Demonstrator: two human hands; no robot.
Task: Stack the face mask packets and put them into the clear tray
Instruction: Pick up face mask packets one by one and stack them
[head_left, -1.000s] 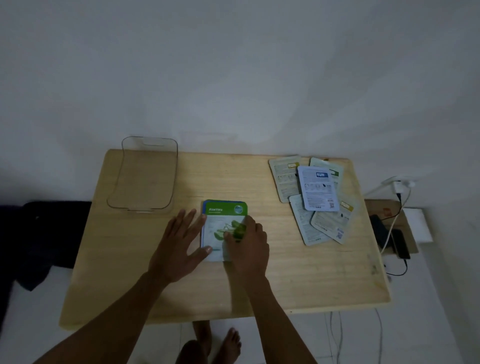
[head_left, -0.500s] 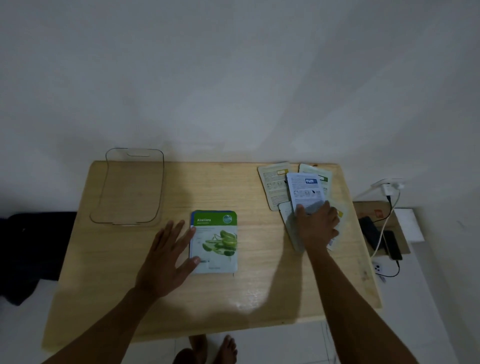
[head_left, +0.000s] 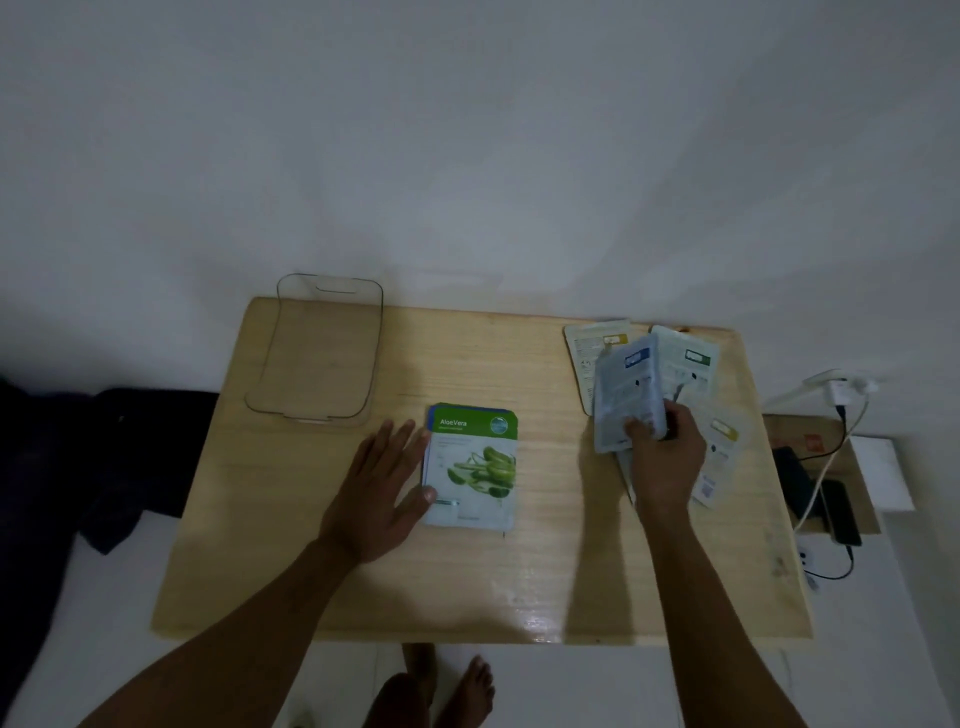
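Note:
A small stack of face mask packets topped by a green aloe vera packet (head_left: 475, 467) lies mid-table. My left hand (head_left: 382, 491) rests flat against its left edge, fingers spread, thumb on the packet's lower left corner. My right hand (head_left: 667, 457) grips a pale blue-labelled packet (head_left: 626, 397) by its lower edge and holds it lifted and tilted above a loose pile of several packets (head_left: 688, 364) at the table's right. The clear tray (head_left: 291, 410) stands at the back left with nothing in it.
The wooden table (head_left: 545, 571) stands against a white wall. A box with phones and charger cables (head_left: 831, 493) sits off the right edge. Dark cloth (head_left: 104, 467) lies on the left. Bare feet (head_left: 452, 691) show below the front edge.
My right hand left the aloe vera stack, reached right to the loose pile, closed on the blue-labelled packet and lifted it. My left hand stayed beside the stack.

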